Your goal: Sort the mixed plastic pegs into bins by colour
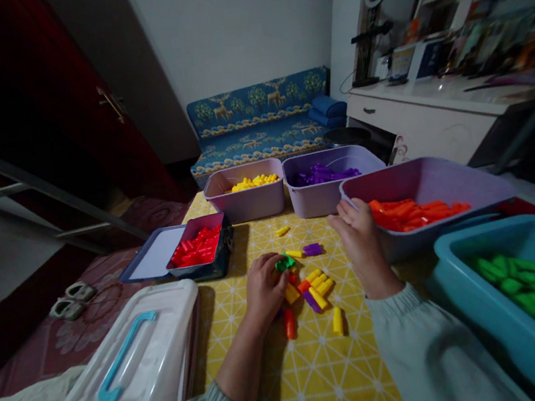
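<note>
My left hand (pixel 266 286) is over the middle of the table, its fingers closed on a green plastic piece (pixel 285 263). Loose pieces lie around it: a red one (pixel 290 324), a yellow one (pixel 337 321) and a purple one (pixel 312 249), with several more in a small pile. At the corner of a light purple bin (pixel 424 173), my right hand (pixel 360 240) has its fingers bent against the rim, seemingly gripping it. Orange pieces (pixel 415 212) lie in that bin. Part of the pile is hidden behind my left hand.
Behind stand one bin (pixel 248 206) of yellow pieces and another (pixel 315 200) of purple ones. An open box (pixel 223 260) with red pieces is at left, near a lidded white box (pixel 137 374). At right is a blue bin (pixel 449 254) of green pieces. A yellow patterned cloth (pixel 324 379) covers the table.
</note>
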### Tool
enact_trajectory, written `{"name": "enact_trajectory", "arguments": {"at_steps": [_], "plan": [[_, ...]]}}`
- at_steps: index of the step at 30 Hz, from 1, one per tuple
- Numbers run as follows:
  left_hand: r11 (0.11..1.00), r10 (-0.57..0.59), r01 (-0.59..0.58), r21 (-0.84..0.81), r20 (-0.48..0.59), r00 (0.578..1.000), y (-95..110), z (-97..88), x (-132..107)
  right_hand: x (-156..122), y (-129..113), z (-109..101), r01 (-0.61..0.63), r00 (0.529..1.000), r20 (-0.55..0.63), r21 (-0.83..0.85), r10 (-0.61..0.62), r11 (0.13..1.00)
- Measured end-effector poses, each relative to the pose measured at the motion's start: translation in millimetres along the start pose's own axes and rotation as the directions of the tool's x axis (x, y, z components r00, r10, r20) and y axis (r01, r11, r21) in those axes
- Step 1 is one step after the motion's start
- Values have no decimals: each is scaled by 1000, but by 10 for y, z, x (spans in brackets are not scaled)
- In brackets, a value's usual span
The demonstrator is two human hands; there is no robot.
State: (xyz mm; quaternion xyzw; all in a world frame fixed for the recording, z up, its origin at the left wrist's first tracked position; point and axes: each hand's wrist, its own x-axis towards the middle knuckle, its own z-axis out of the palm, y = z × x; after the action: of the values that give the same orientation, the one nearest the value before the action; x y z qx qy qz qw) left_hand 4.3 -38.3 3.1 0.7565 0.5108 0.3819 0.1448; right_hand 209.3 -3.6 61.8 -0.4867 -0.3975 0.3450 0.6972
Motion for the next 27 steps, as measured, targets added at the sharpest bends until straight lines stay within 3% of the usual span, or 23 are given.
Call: {"name": "enact_trajectory", "arguments": {"at_steps": [4,8,13,16,18,23,27], "plan": [[1000,-1,1,-10,-4,1000,-9,4,-6,-107,84,95,154,987,59,-96,-149,983],[1000,-5,5,-16,-7,1000,3,1,-6,-157,195,36,404,905,311,-424,-289,810],[1000,-16,15,-27,-21,1000,23,-5,-9,-213,350,-21,496,847,501,-626,-177,602],[999,-21,20,-30,-29,999,17,-2,-16,-252,433,-48,543,803,589,-657,-93,523],[999,-18,17,-31,-29,999,7,2,-19,-277,485,-51,551,799,597,-677,-73,489],[999,-14,12,-44,-42,999,2,-8,-14,-341,558,-1,465,854,515,-698,-68,545],[998,-26,24,-51,-41,999,31,-27,-12,-407,539,31,437,858,507,-645,-76,628]]}}
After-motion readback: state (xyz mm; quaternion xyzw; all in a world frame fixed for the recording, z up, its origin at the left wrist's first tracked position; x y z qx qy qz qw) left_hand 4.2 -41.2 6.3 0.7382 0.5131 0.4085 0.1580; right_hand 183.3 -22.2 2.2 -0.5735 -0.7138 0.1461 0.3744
